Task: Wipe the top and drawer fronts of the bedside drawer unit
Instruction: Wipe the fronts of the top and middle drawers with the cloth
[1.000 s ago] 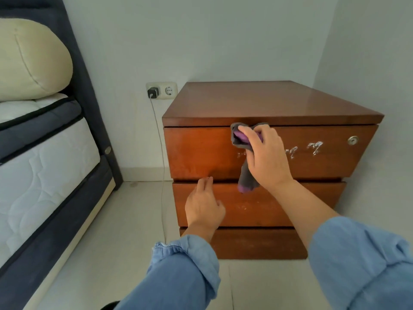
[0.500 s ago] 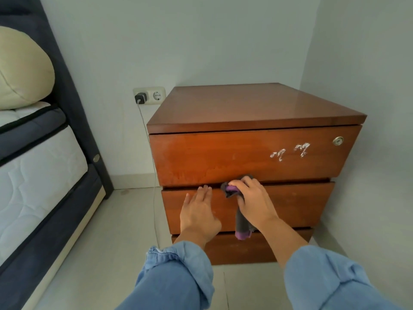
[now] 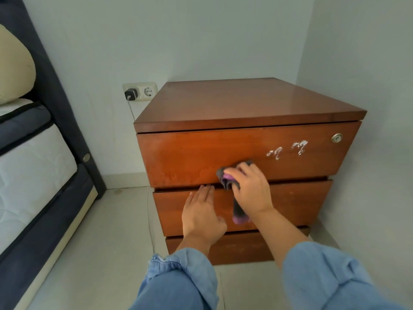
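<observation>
I have one drawer unit (image 3: 234,101) in front of me, brown wood, with three drawer fronts stacked under one glossy top. My right hand (image 3: 252,189) grips one grey and purple cloth (image 3: 230,180), bunched against the lower edge of the top drawer front (image 3: 190,153), with a tail of it hanging down over the middle drawer front (image 3: 297,202). My left hand (image 3: 201,211) lies flat with straight fingers on the middle front, holding nothing. The top front carries two white scuff marks (image 3: 287,149) and one round metal lock (image 3: 336,138) near its right end. The unit stands on a pale tiled floor (image 3: 100,242) in a corner of grey-white walls. One double wall socket (image 3: 140,91) sits just left of the unit, with one black charger (image 3: 130,95) plugged in. A bed (image 3: 33,164) with one cream pillow (image 3: 13,68) is at my left.
</observation>
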`<state>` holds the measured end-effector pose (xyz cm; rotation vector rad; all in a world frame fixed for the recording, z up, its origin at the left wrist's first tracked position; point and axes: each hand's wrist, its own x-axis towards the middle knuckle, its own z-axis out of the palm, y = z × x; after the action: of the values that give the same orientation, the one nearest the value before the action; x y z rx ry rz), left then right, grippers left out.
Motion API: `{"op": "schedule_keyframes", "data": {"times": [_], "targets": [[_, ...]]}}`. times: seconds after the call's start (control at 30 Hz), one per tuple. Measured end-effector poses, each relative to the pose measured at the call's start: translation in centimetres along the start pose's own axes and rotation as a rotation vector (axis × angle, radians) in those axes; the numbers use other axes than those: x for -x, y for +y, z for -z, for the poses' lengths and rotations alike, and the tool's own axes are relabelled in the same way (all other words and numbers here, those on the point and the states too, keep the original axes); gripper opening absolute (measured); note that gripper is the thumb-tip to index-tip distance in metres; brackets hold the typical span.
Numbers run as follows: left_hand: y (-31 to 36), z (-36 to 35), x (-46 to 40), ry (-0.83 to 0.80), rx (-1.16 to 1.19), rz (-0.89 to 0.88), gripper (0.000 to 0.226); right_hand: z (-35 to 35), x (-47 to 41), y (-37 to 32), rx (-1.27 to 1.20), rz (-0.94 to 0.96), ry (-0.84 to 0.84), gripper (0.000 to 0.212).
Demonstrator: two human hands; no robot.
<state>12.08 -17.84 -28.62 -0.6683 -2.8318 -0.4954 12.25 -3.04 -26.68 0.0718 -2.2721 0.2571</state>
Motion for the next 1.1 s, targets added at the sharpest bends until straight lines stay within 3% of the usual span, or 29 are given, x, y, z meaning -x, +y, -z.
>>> {"op": "schedule_keyframes", "data": {"times": [0.17,0.23,0.3,0.43,0.57,0.77,0.97,1.03,1.1], "targets": [[-0.4,0.4,0.1,-0.069,-0.029,-0.020,0.084,-1.2,2.8,0.2,-0.012,-0.143,-0.235,0.037],[-0.3,0.7,0.0,-0.110,-0.037,-0.013,0.087,-0.2,2.3,0.0,-0.065,-0.117,-0.240,0.037],[0.1,0.9,-0.1,-0.124,-0.054,0.006,0.086,1.7,1.2,-0.5,-0.098,-0.053,-0.166,0.037],[2.5,0.9,-0.4,-0.066,-0.053,-0.025,0.078,5.9,-3.1,0.5,-0.090,0.003,0.139,0.036],[4.9,-0.1,-1.2,-0.113,-0.064,-0.120,0.078,6.9,-5.2,2.9,-0.031,-0.026,0.195,0.032],[4.6,-1.3,-1.3,-0.129,-0.063,-0.101,0.087,3.1,0.8,4.7,-0.073,-0.180,0.093,0.046],[4.5,-0.8,-1.4,-0.197,-0.094,-0.108,0.089,2.9,4.5,5.3,-0.106,-0.347,-0.263,0.045],[4.8,-0.6,-1.4,-0.209,-0.097,-0.091,0.088,4.2,3.8,5.0,-0.098,-0.296,-0.248,0.043],[5.4,-0.6,-1.6,-0.187,-0.111,-0.073,0.086,6.2,1.9,4.8,-0.095,-0.231,-0.106,0.042]]}}
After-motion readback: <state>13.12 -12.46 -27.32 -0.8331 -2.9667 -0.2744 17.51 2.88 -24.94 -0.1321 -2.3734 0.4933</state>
